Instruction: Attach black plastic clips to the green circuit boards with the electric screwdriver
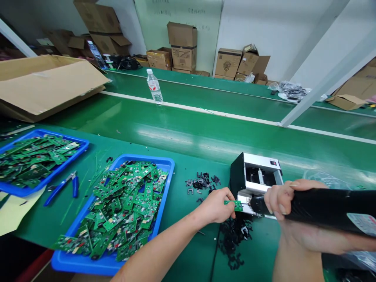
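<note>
My left hand (216,204) pinches a small green circuit board (237,205) between thumb and fingers, at the front of a black and white screw feeder (261,159). The fingers of my right hand (279,199) wrap around a thick black electric screwdriver (331,205), held nearly level. Its nose points left at the board's right end; whether the tip touches the board I cannot tell. Small black plastic clips (202,181) lie scattered behind my left hand. Another pile of black clips (232,239) is in front of the feeder.
A blue tray (167,196) heaped with circuit boards stands left of my left arm. Farther left are a second blue tray (84,147) of boards and blue-handled cutters (63,188). Behind are a water bottle (154,88), a large carton (53,84) and a slanting white post (311,84).
</note>
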A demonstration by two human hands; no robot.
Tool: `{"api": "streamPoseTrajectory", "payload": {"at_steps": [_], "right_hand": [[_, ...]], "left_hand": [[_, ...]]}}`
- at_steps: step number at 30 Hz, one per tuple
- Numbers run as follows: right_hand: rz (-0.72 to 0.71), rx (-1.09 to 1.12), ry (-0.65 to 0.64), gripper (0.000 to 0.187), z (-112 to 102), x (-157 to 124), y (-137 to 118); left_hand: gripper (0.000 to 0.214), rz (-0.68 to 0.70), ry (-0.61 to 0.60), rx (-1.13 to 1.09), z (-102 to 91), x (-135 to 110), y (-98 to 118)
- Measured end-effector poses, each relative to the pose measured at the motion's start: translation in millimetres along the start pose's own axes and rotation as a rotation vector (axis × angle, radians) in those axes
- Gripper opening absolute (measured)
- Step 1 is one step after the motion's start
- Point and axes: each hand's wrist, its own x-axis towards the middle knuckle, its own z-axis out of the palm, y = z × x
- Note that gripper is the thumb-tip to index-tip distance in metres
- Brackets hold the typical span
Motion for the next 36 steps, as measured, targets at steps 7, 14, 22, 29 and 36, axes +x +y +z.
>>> {"api": "streamPoseTrajectory", "payload": {"at_steps": [7,14,22,29,36], "right_hand": [[0.0,-0.003,0.081,0.094,17.7,5.3,2.4],[-0.026,0.014,0.084,0.103,7.7,-0.6,15.1],[-0.012,-0.02,0.032,0.086,30.4,9.8,3.0],[-0.013,-0.021,0.03,0.087,33.7,11.2,6.6],[0.002,-0.117,0.129,0.061,0.6,-15.4,1.4]], "left_hand": [[0.016,0.017,0.011,-0.003,1.7,1.2,-2.8],[0.017,0.006,-0.003,0.001,0.0,0.9,-2.2],[0.015,0.013,0.008,0.023,-1.4,-2.2,2.3],[0.016,0.032,0.015,0.049,-1.8,-1.8,3.4],[0.015,0.019,0.013,0.041,0.5,0.2,-1.1]]}}
